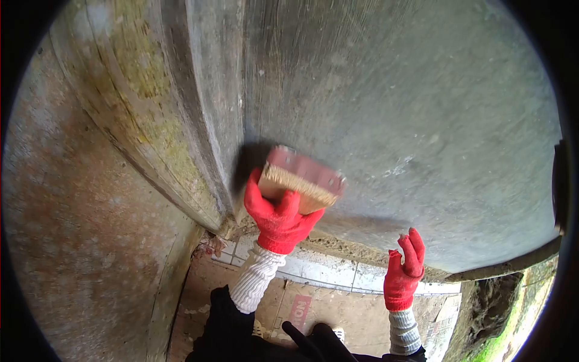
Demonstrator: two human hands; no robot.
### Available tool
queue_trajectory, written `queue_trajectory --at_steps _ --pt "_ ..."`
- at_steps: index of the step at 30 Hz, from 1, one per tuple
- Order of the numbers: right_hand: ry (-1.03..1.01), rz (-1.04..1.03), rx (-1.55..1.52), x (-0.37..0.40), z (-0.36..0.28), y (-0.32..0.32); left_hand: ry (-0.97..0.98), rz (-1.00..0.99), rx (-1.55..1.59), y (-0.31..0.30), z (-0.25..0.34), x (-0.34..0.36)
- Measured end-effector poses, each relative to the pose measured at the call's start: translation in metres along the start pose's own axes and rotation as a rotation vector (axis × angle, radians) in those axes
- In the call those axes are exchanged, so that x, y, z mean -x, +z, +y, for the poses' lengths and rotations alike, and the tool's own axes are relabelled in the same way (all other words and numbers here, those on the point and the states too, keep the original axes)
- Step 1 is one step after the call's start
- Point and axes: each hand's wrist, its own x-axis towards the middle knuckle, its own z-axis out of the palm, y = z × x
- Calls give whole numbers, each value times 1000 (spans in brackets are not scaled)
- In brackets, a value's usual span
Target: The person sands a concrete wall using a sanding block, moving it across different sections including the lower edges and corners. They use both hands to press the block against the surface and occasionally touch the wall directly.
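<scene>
1. Red-gloved L hand [280,226], just below ctr twd 6 o'clock, is clamped on the block [300,186], fingers spread over its near side.
2. Block sits approx at ctr, at 12–1 o'clock from L hand, up against the grey wall [416,102]. Tan body w/ dull-red strip along far edge; tilted, R end lower; a bit blurred.
3. R hand [405,271], also red-gloved, at 4 o'clock: fingers apart & slightly bent, near btm of wall. Can't tell if they touch it.
4. Sleeves: white knit cuff [258,282] on L arm, grey-white cuff [404,332] on R.
5. Wall fills 12 to 3 o'clock, streaky up top, pale scuff [398,166] nr 3.
6. Post [142,84] w/ yellowish stains at 10 o'clock; brownish panel [90,211] at 8–9.
7. White tiles [319,269] along wall foot at 6 o'clock. Below them, tan floor covering [356,308] w/ red label [300,309].
8. Green patch [503,345] at 4 o'clock, nr view's edge.
</scene>
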Motion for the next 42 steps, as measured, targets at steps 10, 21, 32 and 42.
queue_trajectory --at_steps 10,21,32,42 --pt "-88 -104 54 6 -2 0 -14 25 58 -1 8 -41" --pt "-106 -106 1 11 -9 0 -214 -73 112 -3 10 -8" --pt "-457 -195 216 35 -24 49 -1202 -314 556 -15 72 56" --pt "-713 -95 636 -4 -30 96 -1519 -32 1031 -27 88 40"
